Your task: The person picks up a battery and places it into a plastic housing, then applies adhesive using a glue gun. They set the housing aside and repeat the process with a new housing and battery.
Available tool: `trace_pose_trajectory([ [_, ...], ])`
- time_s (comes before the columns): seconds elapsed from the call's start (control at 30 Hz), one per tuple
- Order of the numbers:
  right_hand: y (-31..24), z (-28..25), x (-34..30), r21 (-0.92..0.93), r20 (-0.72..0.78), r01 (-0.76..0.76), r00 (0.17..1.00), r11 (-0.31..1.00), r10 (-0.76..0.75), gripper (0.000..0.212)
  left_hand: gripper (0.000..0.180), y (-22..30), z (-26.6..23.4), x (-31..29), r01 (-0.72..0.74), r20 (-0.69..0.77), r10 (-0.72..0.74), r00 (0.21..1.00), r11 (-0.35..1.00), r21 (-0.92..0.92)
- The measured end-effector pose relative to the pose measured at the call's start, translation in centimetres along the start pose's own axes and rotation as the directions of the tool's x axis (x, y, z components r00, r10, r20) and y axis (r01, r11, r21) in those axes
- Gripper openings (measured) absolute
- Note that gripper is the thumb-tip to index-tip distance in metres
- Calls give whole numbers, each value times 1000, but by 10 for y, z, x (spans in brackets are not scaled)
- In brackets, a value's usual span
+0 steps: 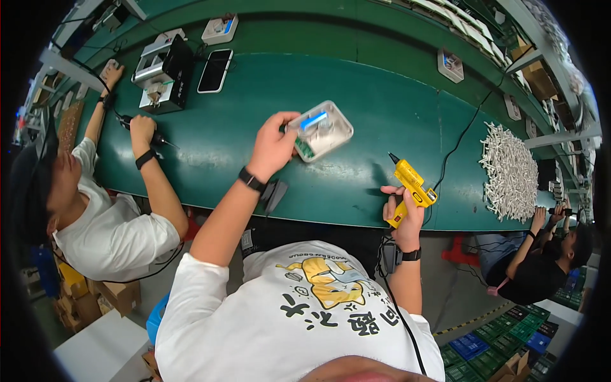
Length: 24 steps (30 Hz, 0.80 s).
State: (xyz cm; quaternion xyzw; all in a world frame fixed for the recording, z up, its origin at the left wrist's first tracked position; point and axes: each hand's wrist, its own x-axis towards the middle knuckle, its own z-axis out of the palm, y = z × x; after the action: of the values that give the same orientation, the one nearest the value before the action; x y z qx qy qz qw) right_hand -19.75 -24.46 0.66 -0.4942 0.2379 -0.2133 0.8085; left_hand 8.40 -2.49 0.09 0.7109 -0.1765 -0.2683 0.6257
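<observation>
My left hand [270, 145] grips the near-left edge of a white plastic housing [344, 132], holding it tilted above the green bench. Inside the housing lie a blue cylinder [313, 121], which looks like a battery cell, and a bit of green circuit board [305, 150]. A yellow hot glue gun [414, 181] is in my right hand [410, 219], its black nozzle pointing up and to the left, apart from the housing. My right palm and some fingers wrap its handle, while other fingers stick out to the left.
A heap of small white parts [509, 172] covers the bench's right side. Far left stand a black-and-silver machine [162, 76] and a phone [215, 71]. A co-worker's hand [142, 130] holds an electric screwdriver [156, 137]. A black cord [459, 139] crosses the bench.
</observation>
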Motion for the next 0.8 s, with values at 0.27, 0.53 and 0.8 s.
trace_pose_trajectory([
  [0.27, 11, -3, -3, -20, 11, 81, 997, 997, -81, 21, 37, -14, 26, 83, -428, -185, 455, 871, 888, 170],
  [0.53, 10, -5, 2, -31, 42, 88, 995, 996, -87, 21, 38, 16, -41, 108, -212, -135, 295, 946, 878, 429],
  [0.8, 10, -1, 0, -30, 20, 94, 995, 995, -93, 19, 57, 17, -143, 226, 7, -300, 487, 820, 516, 857],
])
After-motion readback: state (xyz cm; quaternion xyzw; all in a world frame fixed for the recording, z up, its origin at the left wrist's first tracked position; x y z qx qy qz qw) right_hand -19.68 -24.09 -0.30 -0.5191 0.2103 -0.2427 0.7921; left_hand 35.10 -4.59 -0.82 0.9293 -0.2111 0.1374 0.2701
